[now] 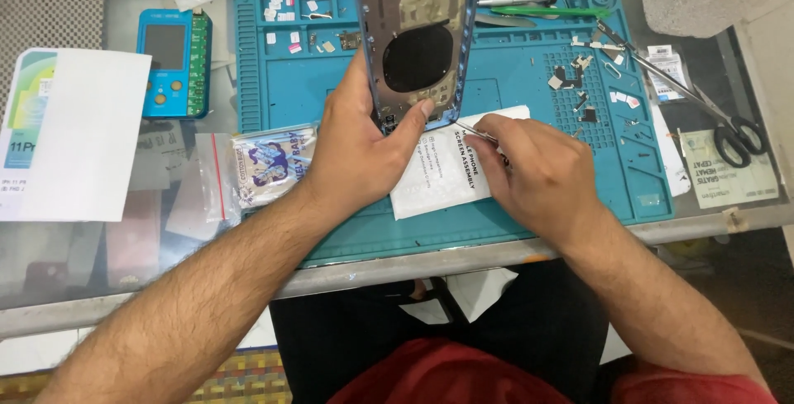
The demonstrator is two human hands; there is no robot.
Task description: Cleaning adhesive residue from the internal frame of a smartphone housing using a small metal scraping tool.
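Note:
My left hand (357, 146) holds a blue phone rear housing (418, 36) upright by its lower end, the inner side with a round black coil facing me. My thumb presses the bottom edge. My right hand (538, 171) grips thin metal tweezers (473, 131), whose tips point left at the housing's bottom corner. Both hands hover over a white printed paper packet (438, 176) lying on a teal repair mat (289, 98).
Small screws and black parts (579, 81) are scattered on the mat's right. Screwdrivers and a green tool (538, 7) lie at the top. Scissors (728, 135) rest at right, a blue handheld tester (174, 61) and white paper (83, 135) at left, a foil bag (269, 160) beside them.

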